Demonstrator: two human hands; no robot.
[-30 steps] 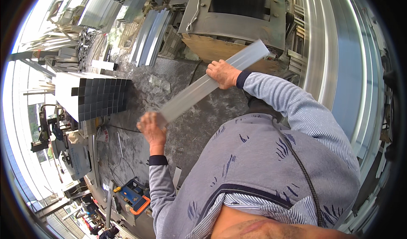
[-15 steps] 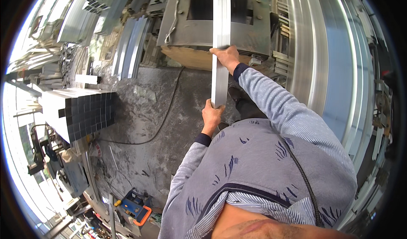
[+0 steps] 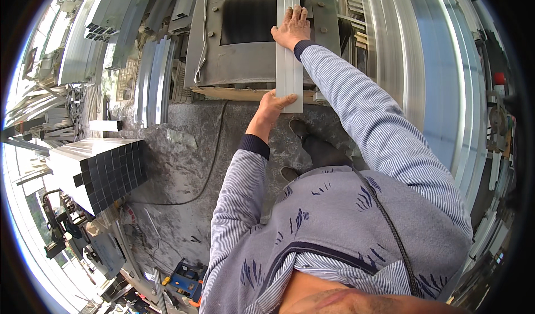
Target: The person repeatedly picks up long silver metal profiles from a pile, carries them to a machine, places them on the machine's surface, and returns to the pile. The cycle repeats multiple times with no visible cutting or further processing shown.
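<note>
A long silver aluminium profile (image 3: 289,69) lies lengthwise in front of me, its far end running out of view at the top. My left hand (image 3: 271,109) grips its near end, thumb on the top face and the other fingers mostly hidden at the left side. Farther along, my right hand (image 3: 292,28) rests palm down on the profile with its fingers spread. Beneath the profile is a grey metal machine housing (image 3: 239,63) with a dark rectangular opening (image 3: 248,20). The profile's near end sticks out past the housing's front edge.
Long metal profiles (image 3: 393,52) line the right side. On the left stands a stack of square tubes (image 3: 114,172), with upright profiles (image 3: 153,83) farther back. A black cable (image 3: 214,158) crosses the stained floor (image 3: 184,174). A blue and orange tool (image 3: 186,280) lies lower left.
The profile has turned to show its broad face and sits lower over the machine. My left hand has moved forward with its end. My right hand has slid farther along and spread its fingers.
</note>
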